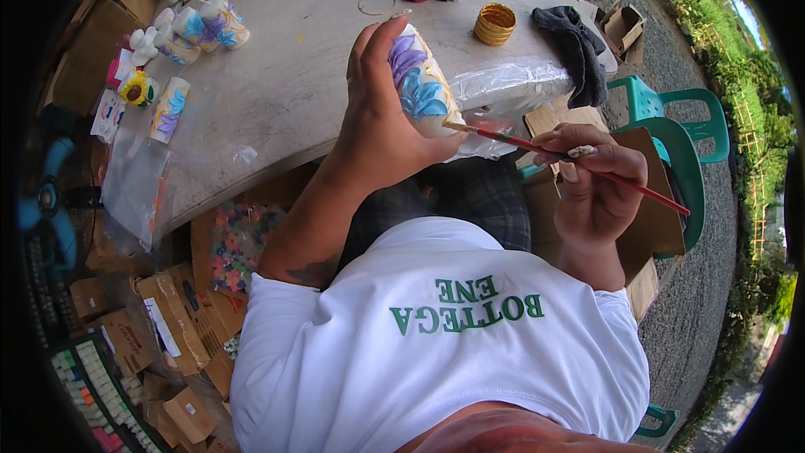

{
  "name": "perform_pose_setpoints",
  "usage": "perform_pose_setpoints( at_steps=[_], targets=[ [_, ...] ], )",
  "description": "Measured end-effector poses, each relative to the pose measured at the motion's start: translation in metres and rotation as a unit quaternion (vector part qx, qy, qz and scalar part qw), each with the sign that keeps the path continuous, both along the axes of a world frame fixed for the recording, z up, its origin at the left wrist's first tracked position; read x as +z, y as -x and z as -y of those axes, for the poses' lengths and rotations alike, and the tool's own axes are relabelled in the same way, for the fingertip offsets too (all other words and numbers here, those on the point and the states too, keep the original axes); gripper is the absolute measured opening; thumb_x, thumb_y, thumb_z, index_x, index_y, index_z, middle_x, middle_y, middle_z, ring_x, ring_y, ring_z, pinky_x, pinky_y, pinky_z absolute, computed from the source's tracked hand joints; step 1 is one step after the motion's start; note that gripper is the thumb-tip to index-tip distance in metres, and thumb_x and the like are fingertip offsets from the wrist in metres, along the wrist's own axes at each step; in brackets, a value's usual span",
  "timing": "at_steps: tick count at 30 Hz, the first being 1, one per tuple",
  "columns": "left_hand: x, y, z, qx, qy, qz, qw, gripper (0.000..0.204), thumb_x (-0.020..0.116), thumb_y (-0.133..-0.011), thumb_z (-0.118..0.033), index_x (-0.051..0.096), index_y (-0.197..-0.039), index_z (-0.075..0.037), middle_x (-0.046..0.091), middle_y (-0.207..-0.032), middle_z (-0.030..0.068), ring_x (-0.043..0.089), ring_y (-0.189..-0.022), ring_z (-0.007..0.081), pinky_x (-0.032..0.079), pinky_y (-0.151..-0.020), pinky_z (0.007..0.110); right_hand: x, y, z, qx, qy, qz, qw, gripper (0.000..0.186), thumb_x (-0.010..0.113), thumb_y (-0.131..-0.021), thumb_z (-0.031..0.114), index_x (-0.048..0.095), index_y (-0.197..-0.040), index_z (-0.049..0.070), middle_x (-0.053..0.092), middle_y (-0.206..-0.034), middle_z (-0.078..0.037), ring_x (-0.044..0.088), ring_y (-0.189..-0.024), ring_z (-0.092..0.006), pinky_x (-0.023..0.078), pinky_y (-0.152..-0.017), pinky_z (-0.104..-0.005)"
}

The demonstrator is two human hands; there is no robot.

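We see the left hand (381,109) wrapped around a white cylindrical ceramic vase painted with purple and blue petals (422,84), fingers curled behind it and thumb along its near side, holding it tilted above the edge of the grey round table (293,75). The right hand (595,180) pinches a thin red-handled paintbrush (570,159) between thumb and fingers; the brush tip touches the lower end of the vase, just beside the left hand's heel. Beyond the left hand, farther out on the table, lie a gold ribbed lid (495,23) and a dark grey cloth (574,42). Well to the left of that hand stands a cluster of small painted white vases (197,29). Behind the right hand sits a green plastic chair (683,130) with brown cardboard (650,201) on it.
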State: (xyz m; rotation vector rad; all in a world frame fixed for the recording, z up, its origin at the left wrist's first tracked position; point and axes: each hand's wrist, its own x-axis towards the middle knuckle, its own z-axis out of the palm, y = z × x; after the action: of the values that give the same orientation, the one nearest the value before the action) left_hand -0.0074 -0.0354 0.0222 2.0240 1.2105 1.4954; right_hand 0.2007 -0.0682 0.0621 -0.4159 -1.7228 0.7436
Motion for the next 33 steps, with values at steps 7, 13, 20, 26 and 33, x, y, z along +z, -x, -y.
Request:
perform_pose_setpoints(
  at_steps=[7,13,20,26,33],
  targets=[
    [0.0017,0.0006,0.0017,0.001,0.02,-0.001,1.0,0.109,0.082,-0.046,-0.013,0.015,-0.132,-0.008,0.023,-0.127,0.0218,0.029,-0.118,0.0394,0.031,-0.096,0.048,-0.0007,0.0021,-0.0006,0.01,-0.019,0.039,0.999,0.018,0.049,-0.085,-0.005,0.038,-0.097,0.002,0.056,-0.093,-0.02,0.06,-0.09,-0.0283,0.048,-0.081,-0.0379],
    [0.0022,0.0009,0.0002,0.009,-0.006,-0.013,1.0,0.107,0.081,-0.047,-0.014,0.016,-0.132,-0.008,0.023,-0.127,0.0219,0.028,-0.118,0.0397,0.031,-0.096,0.048,-0.0001,0.0017,-0.0033,-0.023,-0.052,0.05,0.997,0.019,0.05,-0.083,-0.006,0.039,-0.097,0.003,0.057,-0.091,-0.019,0.06,-0.088,-0.0279,0.048,-0.081,-0.0393],
    [0.0042,0.0011,0.0011,0.019,-0.005,-0.016,1.0,0.105,0.079,-0.046,-0.012,0.019,-0.131,-0.008,0.023,-0.126,0.0216,0.029,-0.117,0.0402,0.031,-0.095,0.048,0.0045,0.0039,-0.0011,0.014,-0.059,0.076,0.995,0.021,0.054,-0.081,-0.007,0.042,-0.095,0.004,0.059,-0.089,-0.017,0.061,-0.085,-0.0273,0.047,-0.081,-0.0421],
    [0.0054,0.0012,0.0011,0.024,-0.004,-0.025,0.999,0.105,0.079,-0.045,-0.012,0.018,-0.131,-0.008,0.023,-0.126,0.0209,0.029,-0.116,0.0403,0.031,-0.095,0.049,0.0032,0.0064,-0.0028,-0.003,-0.07,0.091,0.993,0.022,0.056,-0.08,-0.006,0.044,-0.095,0.005,0.06,-0.09,-0.016,0.061,-0.084,-0.0291,0.048,-0.079,-0.0416],
    [0.0058,0.002,0.0015,0.028,-0.009,-0.038,0.999,0.106,0.08,-0.047,-0.014,0.017,-0.132,-0.008,0.022,-0.127,0.0212,0.028,-0.117,0.0399,0.031,-0.096,0.049,0.0069,0.0031,-0.0038,-0.011,-0.099,0.087,0.991,0.021,0.054,-0.081,-0.005,0.044,-0.096,0.005,0.059,-0.09,-0.017,0.062,-0.086,-0.0301,0.049,-0.076,-0.0405]
  ],
)
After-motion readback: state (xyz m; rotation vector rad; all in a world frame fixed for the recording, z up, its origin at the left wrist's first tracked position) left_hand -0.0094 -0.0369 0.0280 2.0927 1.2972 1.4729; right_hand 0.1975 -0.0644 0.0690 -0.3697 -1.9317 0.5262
